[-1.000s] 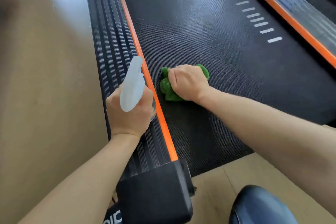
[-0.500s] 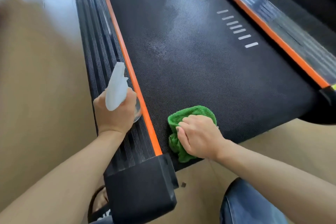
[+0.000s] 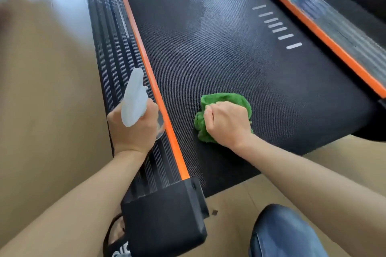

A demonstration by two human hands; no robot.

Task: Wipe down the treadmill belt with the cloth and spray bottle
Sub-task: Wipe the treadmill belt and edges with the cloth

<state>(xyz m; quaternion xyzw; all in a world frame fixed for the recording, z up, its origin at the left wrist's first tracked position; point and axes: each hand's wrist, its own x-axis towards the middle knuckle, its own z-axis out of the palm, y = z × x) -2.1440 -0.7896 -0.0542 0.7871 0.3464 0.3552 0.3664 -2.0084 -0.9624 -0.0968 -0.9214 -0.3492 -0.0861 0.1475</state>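
Observation:
The black treadmill belt [image 3: 240,64] runs away from me, with a damp patch further up. A crumpled green cloth [image 3: 225,100] lies on the belt near its rear end. My right hand [image 3: 227,123] grips the cloth and presses it onto the belt. My left hand [image 3: 131,129] holds a spray bottle [image 3: 133,100] with a white trigger head over the left side rail, its nozzle pointing up the treadmill. The clear bottle body is mostly hidden by my fingers.
Orange strips edge the ribbed black left rail [image 3: 117,73] and the right rail [image 3: 325,21]. A black end cap [image 3: 165,219] closes the left rail near me. Wood floor [image 3: 46,98] lies left and behind. My knee in jeans [image 3: 286,233] is at bottom right.
My right hand slid the cloth from the left edge toward the belt's rear end, then a little up and to the right. My left hand keeps the bottle over the left rail.

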